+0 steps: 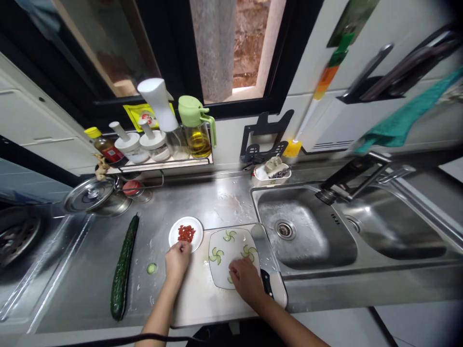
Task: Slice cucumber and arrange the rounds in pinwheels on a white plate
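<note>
Many red pcs [186, 233] sit nr L hand [177, 260].

This is a kitchen of household look: a brushed stainless-steel worktop [155, 299] meets a double-bowl steel sink [311, 231] with a black-and-chrome tap [349, 176], and a dark round hob burner [21, 231] sits at the far left, near a shiny, lidded metal pot [113, 205]. Beneath a black-framed window [177, 58], a narrow white shelf [166, 165] carries a clear oil jug with a green top [198, 137], white-lidded seasoning jars [155, 144] and a dark sauce bottle capped in yellow [107, 147]. Food preparation gives it away too: a cream rectangular chopping board [197, 299], a broad-bladed cleaver with a black handle [266, 250], a long dark-green cucumber [125, 270] and a pale square plate [235, 246] of green-edged cucumber slices [216, 256]
</note>
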`<state>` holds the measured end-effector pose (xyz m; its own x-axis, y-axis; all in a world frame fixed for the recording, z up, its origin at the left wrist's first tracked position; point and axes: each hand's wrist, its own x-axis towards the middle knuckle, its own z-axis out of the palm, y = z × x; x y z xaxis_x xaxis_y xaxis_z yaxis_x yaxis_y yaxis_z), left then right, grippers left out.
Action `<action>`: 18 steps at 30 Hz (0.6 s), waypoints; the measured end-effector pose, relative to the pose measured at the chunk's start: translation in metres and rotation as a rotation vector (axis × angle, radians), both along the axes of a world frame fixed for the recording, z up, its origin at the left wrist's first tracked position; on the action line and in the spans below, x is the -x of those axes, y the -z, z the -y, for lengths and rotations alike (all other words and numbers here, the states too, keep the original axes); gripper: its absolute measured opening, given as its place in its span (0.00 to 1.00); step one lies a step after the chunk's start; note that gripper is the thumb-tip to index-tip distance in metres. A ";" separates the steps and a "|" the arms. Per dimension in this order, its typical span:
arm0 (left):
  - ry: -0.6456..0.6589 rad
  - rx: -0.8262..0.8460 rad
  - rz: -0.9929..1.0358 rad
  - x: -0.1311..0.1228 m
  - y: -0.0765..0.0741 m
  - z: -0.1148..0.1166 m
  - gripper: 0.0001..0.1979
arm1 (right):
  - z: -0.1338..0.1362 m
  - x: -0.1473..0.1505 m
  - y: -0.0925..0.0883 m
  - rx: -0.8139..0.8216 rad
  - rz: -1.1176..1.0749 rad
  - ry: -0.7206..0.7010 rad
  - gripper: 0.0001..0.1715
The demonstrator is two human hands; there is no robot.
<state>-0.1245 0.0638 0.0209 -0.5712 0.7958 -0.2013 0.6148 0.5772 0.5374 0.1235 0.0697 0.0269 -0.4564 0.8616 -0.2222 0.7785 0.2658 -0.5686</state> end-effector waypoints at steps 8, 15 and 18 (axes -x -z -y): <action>0.143 -0.103 0.184 -0.054 -0.001 0.013 0.15 | -0.005 0.004 0.004 -0.013 -0.044 0.002 0.08; 0.219 -0.091 0.190 -0.082 0.004 0.017 0.13 | -0.013 0.014 0.005 -0.034 -0.086 -0.023 0.09; 0.204 -0.089 0.188 -0.085 0.006 0.017 0.12 | -0.015 0.018 0.008 -0.042 -0.120 -0.030 0.12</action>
